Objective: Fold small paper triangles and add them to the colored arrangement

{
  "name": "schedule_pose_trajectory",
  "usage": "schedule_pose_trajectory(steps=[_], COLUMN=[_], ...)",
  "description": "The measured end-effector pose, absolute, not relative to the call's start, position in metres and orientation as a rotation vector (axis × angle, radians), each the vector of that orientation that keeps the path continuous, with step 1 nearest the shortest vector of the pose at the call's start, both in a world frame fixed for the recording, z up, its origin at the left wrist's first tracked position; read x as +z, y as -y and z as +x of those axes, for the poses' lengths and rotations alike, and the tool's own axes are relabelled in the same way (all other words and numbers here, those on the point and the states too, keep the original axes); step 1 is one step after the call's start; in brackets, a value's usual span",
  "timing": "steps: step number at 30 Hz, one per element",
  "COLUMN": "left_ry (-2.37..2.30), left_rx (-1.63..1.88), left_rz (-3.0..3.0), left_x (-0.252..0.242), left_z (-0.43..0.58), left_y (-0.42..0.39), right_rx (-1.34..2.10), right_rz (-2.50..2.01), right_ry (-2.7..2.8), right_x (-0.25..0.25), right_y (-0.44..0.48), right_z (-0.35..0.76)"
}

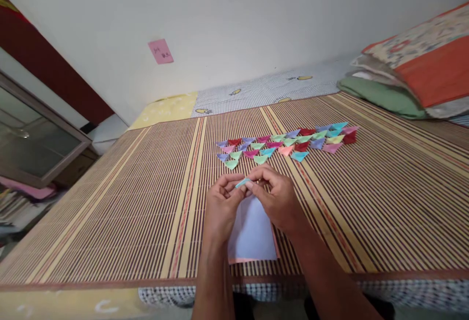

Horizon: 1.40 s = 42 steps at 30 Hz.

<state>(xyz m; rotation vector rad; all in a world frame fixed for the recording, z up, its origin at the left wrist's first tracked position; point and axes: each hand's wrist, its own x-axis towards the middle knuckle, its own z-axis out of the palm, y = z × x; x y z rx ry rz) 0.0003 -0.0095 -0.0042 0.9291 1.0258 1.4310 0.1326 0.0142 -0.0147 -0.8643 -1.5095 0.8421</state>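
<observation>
Between the fingertips of my left hand (224, 200) and my right hand (273, 193) is a small light-blue folded piece of paper (242, 182). Both hands pinch it, partly hiding it. Below them lies a stack of paper sheets (252, 232), pale lavender on top with an orange edge showing underneath. Just beyond my hands, several small folded paper pieces (261, 159) in green, blue, red, pink, purple and yellow are spread in uneven rows on the striped mat (146, 212).
Folded bedding and an orange-and-floral cushion (432, 66) are piled at the right. A pink paper note (160, 51) is stuck to the wall behind. At the left stands a glass-fronted cabinet (36, 134). Patterned cloth (256, 88) shows beyond the mat.
</observation>
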Motion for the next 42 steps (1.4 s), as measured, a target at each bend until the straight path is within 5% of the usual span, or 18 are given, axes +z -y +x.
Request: schedule_pose_trajectory(steps=[14, 42], left_ry=[-1.137, -1.137], left_rx=[1.486, 1.610], left_rz=[1.008, 1.106], left_x=[-0.007, -0.014], left_z=[0.001, 0.010], left_y=[0.010, 0.010], right_rx=[1.274, 1.278], right_rz=[-0.872, -0.831], right_ry=[1.385, 1.275], right_x=[-0.017, -0.018], right_y=[-0.018, -0.014], right_z=[0.139, 0.132])
